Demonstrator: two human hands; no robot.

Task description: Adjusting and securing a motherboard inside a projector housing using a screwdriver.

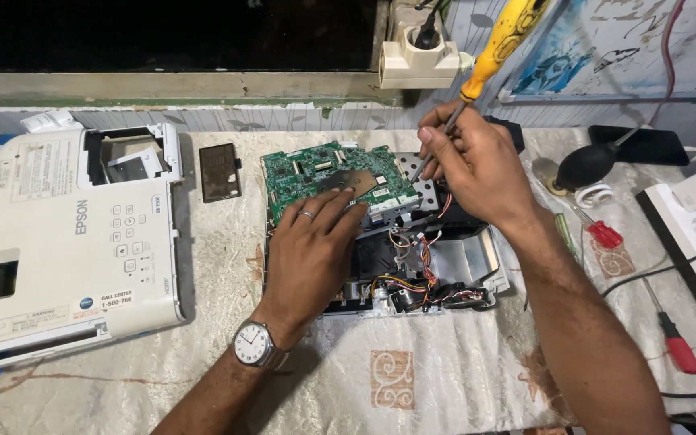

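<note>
Right hand [477, 165] has its grip clenched on a yellow-handled screwdriver [489, 60], tip down at the green circuit board [328, 173]. Left hand [309, 250], grip released, lies flat on that board's near edge, atop the opened projector chassis [445, 266] on the bench [412, 379].

— How did the left hand [309, 254] lie?

— Flat and palm down, fingers together and stretched toward the far side, a ring on one finger. A watch sat on the wrist, and the forearm ran in from the near edge, slanting up and right.

— And the right hand [470, 165]?

— Farther off and to the right, curled closed, thumb and fingertips pinched together at its far left. Its forearm came in from the near right corner.
</note>
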